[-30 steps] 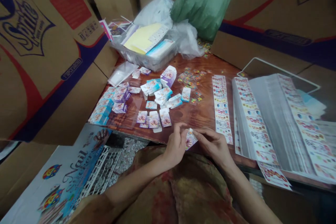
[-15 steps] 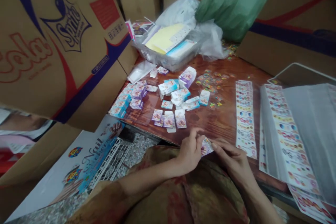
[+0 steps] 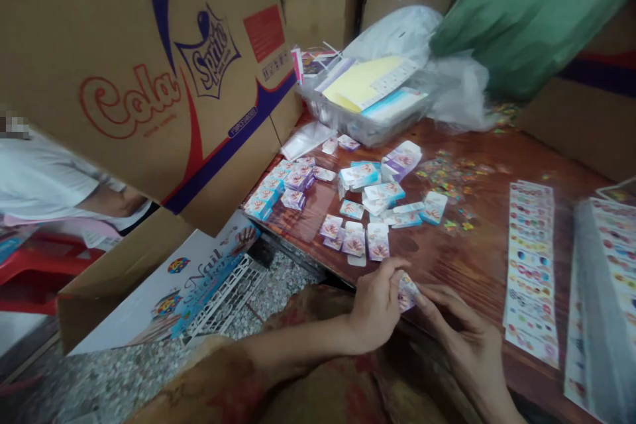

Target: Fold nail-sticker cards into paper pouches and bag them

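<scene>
Both my hands hold one small printed packet (image 3: 407, 291) at the near edge of the wooden table (image 3: 477, 258). My left hand (image 3: 377, 305) pinches its left side with thumb and fingers. My right hand (image 3: 462, 338) has its fingertips closed on the right side. Just beyond the hands lie several small purple packets (image 3: 355, 238), with blue and white ones (image 3: 377, 192) further back. A strip of nail stickers (image 3: 529, 258) lies to the right of my right hand.
A large Cola carton (image 3: 149, 79) leans on the left. A clear tray of papers (image 3: 368, 93) and a green bag (image 3: 527, 6) stand at the back. A stack of sticker sheets (image 3: 603, 278) fills the right edge. Another person in white (image 3: 54, 179) sits far left.
My view has swung left, so everything has slid right in the picture. Both hands keep hold of the small packet and have shifted only slightly on it.
</scene>
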The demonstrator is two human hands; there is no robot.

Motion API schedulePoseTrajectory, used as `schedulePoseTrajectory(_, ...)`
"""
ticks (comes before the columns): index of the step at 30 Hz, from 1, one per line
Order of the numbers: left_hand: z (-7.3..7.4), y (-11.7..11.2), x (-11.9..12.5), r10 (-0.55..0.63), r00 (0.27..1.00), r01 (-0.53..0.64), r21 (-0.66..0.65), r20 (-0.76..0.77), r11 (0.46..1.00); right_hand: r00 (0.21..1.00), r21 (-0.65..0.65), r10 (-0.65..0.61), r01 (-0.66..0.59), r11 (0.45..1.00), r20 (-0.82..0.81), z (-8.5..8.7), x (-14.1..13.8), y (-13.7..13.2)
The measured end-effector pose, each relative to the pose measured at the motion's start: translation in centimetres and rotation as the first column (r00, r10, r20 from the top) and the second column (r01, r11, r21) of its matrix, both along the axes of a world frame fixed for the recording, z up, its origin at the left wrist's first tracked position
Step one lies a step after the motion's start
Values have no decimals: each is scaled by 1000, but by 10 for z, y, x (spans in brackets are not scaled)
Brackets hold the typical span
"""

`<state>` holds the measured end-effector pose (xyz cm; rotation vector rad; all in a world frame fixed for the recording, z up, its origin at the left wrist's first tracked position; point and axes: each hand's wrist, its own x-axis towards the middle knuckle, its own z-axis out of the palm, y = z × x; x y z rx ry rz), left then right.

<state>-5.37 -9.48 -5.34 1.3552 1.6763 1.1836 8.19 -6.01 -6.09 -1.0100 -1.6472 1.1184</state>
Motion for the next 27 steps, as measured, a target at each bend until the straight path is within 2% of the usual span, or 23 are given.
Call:
schedulePoseTrajectory(4, 6, -7, -17, 69, 990, -69, 0, 123, 998, 994, 3, 104, -104, 995, 42, 3, -22, 16)
schedulePoseTrajectory(6, 7, -6, -34, 151, 968, -158, 22, 201, 987, 991, 4, 123, -123, 992, 52, 3, -38, 28)
schedulePoseTrajectory(10, 5, 6, -86, 366, 900, -400, 110, 238, 910, 986, 58, 124, -131, 990, 108, 1, -78, 53)
schedulePoseTrajectory(12, 1, 14, -113, 410, 890, -440, 140, 200, 887, 965, 167, 171, -206, 964, 199, 0, -98, 64)
schedulePoseTrajectory(14, -3, 21, -132, 414, 894, -435, 111, 168, 894, 910, 269, 215, -319, 909, 354, -3, -118, 71)
schedulePoseTrajectory(16, -8, 27, -142, 404, 901, -418, 71, 160, 905, 830, 317, 210, -413, 854, 516, -8, -133, 76)
schedulePoseTrajectory(18, -11, 32, -145, 370, 914, -381, 41, 165, 924, 751, 325, 169, -462, 826, 639, -15, -144, 78)
schedulePoseTrajectory(20, -15, 36, -144, 313, 936, -319, 17, 161, 947, 692, 312, 137, -481, 819, 709, -22, -149, 79)
schedulePoseTrajectory(22, -19, 39, -141, 274, 953, -276, -4, 125, 961, 670, 299, 125, -480, 825, 732, -27, -149, 79)
schedulePoseTrajectory(24, -22, 40, -139, 262, 962, -261, -26, 74, 965, 679, 302, 125, -474, 827, 723, -31, -144, 79)
schedulePoseTrajectory(27, -27, 39, -134, 245, 968, -243, -43, 51, 969, 696, 325, 156, -507, 798, 701, -34, -131, 80)
